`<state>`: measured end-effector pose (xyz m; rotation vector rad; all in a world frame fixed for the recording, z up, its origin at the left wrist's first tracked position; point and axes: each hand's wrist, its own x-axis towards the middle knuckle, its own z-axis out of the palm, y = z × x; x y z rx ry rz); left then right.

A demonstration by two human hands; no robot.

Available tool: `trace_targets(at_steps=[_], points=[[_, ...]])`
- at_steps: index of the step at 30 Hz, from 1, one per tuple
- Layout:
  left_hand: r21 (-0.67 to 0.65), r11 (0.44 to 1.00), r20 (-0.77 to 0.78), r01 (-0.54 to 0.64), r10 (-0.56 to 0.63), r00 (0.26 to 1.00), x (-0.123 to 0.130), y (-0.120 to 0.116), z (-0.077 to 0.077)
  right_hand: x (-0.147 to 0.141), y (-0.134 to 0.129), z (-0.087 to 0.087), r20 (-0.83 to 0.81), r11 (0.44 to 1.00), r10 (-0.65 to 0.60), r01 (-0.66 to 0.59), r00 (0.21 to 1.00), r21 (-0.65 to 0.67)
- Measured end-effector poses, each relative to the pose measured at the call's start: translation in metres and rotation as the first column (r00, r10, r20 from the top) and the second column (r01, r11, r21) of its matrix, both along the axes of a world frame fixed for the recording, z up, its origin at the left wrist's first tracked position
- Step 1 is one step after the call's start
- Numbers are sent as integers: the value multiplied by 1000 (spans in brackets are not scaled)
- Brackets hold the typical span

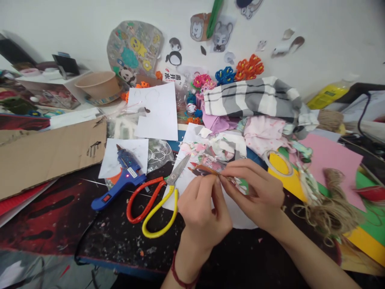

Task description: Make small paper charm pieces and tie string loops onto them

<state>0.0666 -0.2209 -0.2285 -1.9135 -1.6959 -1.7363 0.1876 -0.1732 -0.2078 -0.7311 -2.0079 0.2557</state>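
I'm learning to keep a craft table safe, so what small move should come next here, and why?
I'd probably let the right hand keep the brown piece while the left hand slides the scissors aside: their yellow handle lies right beside it, and the blades end close to the piece.

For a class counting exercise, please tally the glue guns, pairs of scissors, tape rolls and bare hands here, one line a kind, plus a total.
Glue gun: 1
Pair of scissors: 1
Tape roll: 1
Bare hands, left hand and right hand: 2
Total: 5
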Motion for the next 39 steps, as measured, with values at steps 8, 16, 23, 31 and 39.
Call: trace_targets(at_steps=[8, 16, 23, 31, 39], points=[[28, 1000, 0, -1, 1, 1000, 1, -1, -2, 3, 3, -3, -109, 982, -19, -2, 994, -189], [57, 998, -51, -35, 38, 998, 2, 2, 0, 3, 1, -2, -59, 996, -10, 5, 998, -87], [45, 998, -60, -35, 37, 998, 3, 2, 1, 2, 1, -3, -60, 997, -15, 11, 998, -71], [-11, 1000, -78, -22, 21, 997, 2, 2, -2, 2, 0, -7, 88, 973, -85, 64, 992, 221], [5, 1000, -118, -27, 28, 993, 2, 6, 0, 7, 4, -10, 175, 912, -127, 45, 976, 408]])
